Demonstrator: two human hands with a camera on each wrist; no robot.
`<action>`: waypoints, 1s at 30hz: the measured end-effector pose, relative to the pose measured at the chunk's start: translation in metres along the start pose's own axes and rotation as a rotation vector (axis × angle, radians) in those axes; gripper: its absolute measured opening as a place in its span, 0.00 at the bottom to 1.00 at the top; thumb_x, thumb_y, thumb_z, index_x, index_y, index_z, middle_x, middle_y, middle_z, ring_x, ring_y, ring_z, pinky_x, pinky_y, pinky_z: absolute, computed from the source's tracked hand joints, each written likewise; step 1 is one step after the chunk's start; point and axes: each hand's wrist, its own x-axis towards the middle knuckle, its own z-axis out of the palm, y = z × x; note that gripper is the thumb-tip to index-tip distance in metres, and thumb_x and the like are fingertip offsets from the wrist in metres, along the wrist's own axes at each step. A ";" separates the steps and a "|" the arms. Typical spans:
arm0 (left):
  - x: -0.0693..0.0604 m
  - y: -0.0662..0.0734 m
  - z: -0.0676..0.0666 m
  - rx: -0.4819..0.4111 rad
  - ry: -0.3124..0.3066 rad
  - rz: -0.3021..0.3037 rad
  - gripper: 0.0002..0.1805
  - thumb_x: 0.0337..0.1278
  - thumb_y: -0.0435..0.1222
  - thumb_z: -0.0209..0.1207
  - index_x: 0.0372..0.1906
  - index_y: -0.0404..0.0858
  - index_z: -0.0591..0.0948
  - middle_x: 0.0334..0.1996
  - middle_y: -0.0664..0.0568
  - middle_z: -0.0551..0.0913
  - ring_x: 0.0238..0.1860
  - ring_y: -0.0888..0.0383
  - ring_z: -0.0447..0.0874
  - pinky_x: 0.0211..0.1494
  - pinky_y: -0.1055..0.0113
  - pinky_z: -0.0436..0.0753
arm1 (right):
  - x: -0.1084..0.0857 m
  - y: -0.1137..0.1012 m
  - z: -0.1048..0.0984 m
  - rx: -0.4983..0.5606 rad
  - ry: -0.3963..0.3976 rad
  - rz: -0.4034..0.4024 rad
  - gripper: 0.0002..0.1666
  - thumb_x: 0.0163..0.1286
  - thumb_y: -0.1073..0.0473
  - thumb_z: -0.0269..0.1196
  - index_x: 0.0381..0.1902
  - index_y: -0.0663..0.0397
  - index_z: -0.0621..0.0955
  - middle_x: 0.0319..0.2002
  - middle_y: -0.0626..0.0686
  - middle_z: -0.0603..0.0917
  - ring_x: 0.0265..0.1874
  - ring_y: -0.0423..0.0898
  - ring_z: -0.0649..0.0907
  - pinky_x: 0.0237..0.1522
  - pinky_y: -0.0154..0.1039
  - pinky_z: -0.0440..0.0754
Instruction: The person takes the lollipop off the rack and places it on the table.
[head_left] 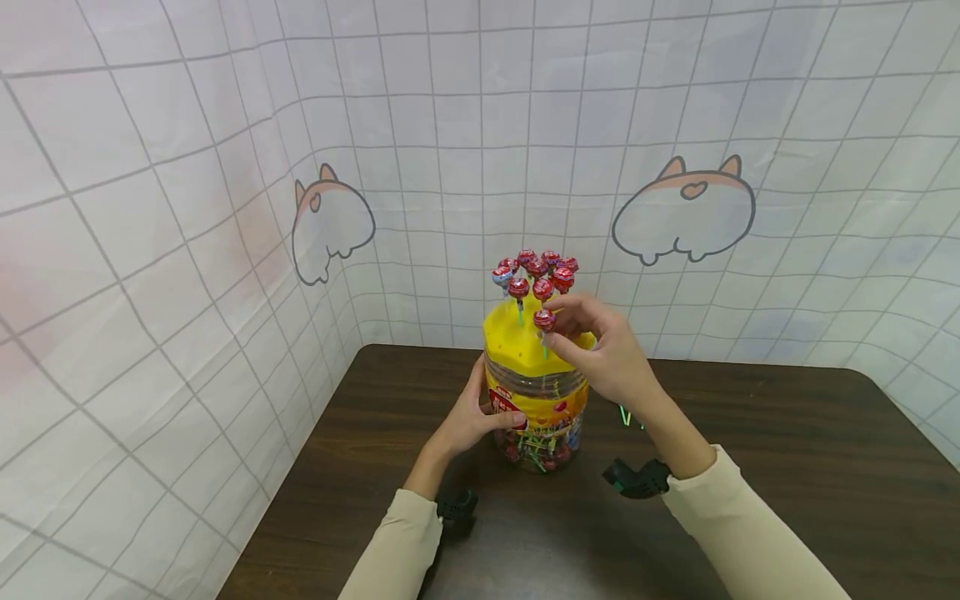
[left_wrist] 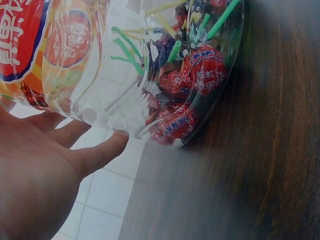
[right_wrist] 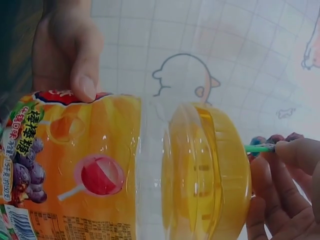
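A clear jar (head_left: 538, 417) with a yellow lid (head_left: 517, 337) stands on the table, with wrapped lollipops inside. Several red-wrapped lollipops and a blue one (head_left: 502, 275) stand upright in the lid. My left hand (head_left: 468, 421) rests around the jar's left side, thumb on the label; the left wrist view shows its fingers (left_wrist: 102, 152) against the clear wall. My right hand (head_left: 603, 354) pinches a red lollipop (head_left: 543, 320) at the lid's near edge. In the right wrist view its green stick (right_wrist: 257, 148) reaches the lid top, thumb and finger just behind it.
Green sticks (head_left: 626, 415) show on the dark wooden table (head_left: 780, 467), right of the jar and partly behind the right forearm. A white gridded cloth (head_left: 465, 167) with cartoon drawings hangs behind and to the left of the table.
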 end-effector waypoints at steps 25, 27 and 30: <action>-0.001 0.002 -0.001 0.012 0.002 0.005 0.60 0.51 0.60 0.73 0.80 0.72 0.43 0.76 0.57 0.61 0.73 0.51 0.65 0.69 0.42 0.77 | -0.021 0.008 -0.021 0.329 0.313 -0.032 0.23 0.68 0.76 0.64 0.60 0.69 0.76 0.44 0.48 0.88 0.41 0.42 0.86 0.43 0.28 0.85; -0.001 0.002 -0.001 0.009 -0.002 0.008 0.60 0.51 0.60 0.73 0.80 0.72 0.43 0.76 0.57 0.61 0.73 0.51 0.66 0.68 0.43 0.78 | -0.027 0.014 -0.025 0.367 0.323 -0.030 0.22 0.68 0.76 0.63 0.60 0.70 0.76 0.43 0.49 0.88 0.41 0.43 0.85 0.41 0.27 0.85; -0.002 0.001 0.000 0.000 -0.008 0.011 0.60 0.52 0.59 0.73 0.80 0.72 0.43 0.76 0.57 0.61 0.72 0.51 0.66 0.67 0.44 0.79 | -0.036 0.026 -0.030 0.416 0.349 -0.022 0.21 0.68 0.77 0.62 0.59 0.68 0.76 0.43 0.50 0.88 0.39 0.43 0.85 0.38 0.27 0.84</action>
